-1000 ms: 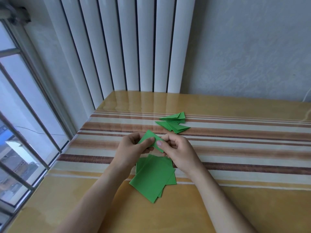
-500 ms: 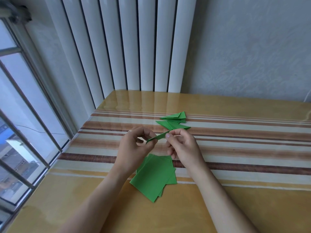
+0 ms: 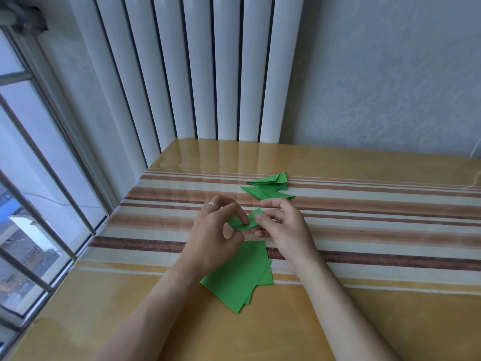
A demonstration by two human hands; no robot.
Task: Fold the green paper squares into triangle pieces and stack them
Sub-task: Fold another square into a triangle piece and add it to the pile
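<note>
Daylight comes through a barred window (image 3: 33,178) on the left; a white ribbed radiator (image 3: 197,69) stands behind the glossy striped table (image 3: 377,204), beside pale patterned wallpaper (image 3: 390,74).

folded green piece (image 3: 247,221) pinched, apparently creased

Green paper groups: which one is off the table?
The small folded piece, pinched between left hand and right hand; the flat squares and finished triangles lie on the table.
</note>
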